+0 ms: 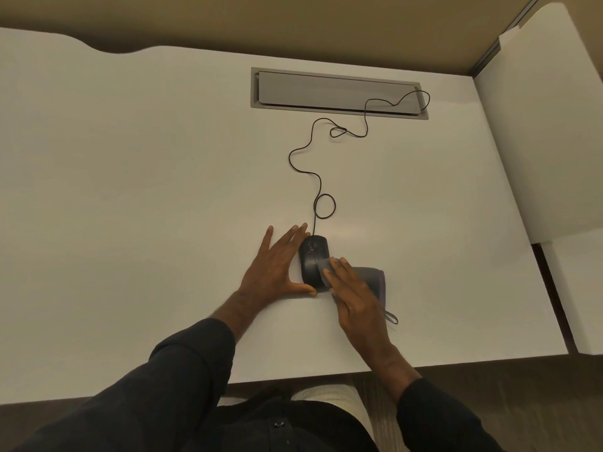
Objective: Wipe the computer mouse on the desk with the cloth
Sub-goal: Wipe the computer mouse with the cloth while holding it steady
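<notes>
A black wired computer mouse [311, 257] lies on the white desk [130, 190], near the front middle. My left hand [274, 265] lies flat against the mouse's left side, fingers spread, thumb curled around its rear end. My right hand [354, 295] presses a grey cloth [372, 277] against the mouse's right side. The cloth's front corner lies over the rear right of the mouse; the rest spreads out on the desk to the right, partly hidden under my hand.
The mouse's black cable [313, 177] winds back across the desk into a grey cable hatch [339, 93] at the rear. A white side panel [538, 141] stands along the desk's right edge. The desk's front edge runs just below my forearms.
</notes>
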The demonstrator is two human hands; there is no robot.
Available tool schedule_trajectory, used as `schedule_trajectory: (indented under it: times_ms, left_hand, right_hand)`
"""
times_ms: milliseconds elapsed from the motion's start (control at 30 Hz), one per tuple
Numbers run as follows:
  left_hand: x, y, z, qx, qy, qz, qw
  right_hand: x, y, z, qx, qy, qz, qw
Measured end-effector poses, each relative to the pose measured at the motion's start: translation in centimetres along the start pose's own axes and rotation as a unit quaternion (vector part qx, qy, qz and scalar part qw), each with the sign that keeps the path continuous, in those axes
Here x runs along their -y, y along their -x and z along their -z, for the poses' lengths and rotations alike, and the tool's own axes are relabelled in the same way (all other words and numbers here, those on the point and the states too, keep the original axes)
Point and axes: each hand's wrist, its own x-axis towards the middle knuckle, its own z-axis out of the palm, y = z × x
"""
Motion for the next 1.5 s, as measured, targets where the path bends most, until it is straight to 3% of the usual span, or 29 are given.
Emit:
schedule_trajectory:
  times_ms: [333, 433, 667, 933, 1033, 1167, 1300, 1500]
  left_hand:
    - [0.0, 0.0, 0.0, -0.005, 0.004, -0.002, 1.0]
    - [0.0, 0.0, 0.0, -0.012, 0.006, -0.002, 1.0]
    - [0.0, 0.0, -0.1, -0.016, 0.008, 0.002, 1.0]
    - [-0.1, 0.2, 0.0, -0.029, 0.012, -0.006, 0.999]
    - [-0.1, 0.2, 0.0, -0.027, 0.014, -0.008, 0.999]
    - [0.0, 0.1, 0.1, -0.025, 0.016, -0.003, 1.0]
    - [0.0, 0.1, 0.0, -0.017, 0.016, 0.005, 1.0]
    - [-0.2, 0.2, 0.2, -0.024, 0.034, 0.007, 0.999]
  right_hand:
    - [1.4, -5.2, -0.2, 0.005, -0.059, -0.132, 0.989]
    - [1.2, -8.2, -0.1, 0.035, -0.029, -0.151, 0.988]
    - [0.7, -10.8, -0.1, 0.111, 0.024, -0.126, 0.986]
    - [1.9, -5.7, 0.2, 0.018, -0.11, -0.142, 0.984]
    - [1.9, -7.0, 0.5, 0.005, -0.099, -0.15, 0.984]
    - [1.7, -10.3, 1.4, 0.072, -0.034, -0.127, 0.989]
    - [1.8, -11.4, 1.8, 0.093, 0.022, -0.097, 0.991]
    - [2.5, -10.5, 1.6, 0.147, 0.047, 0.001, 0.988]
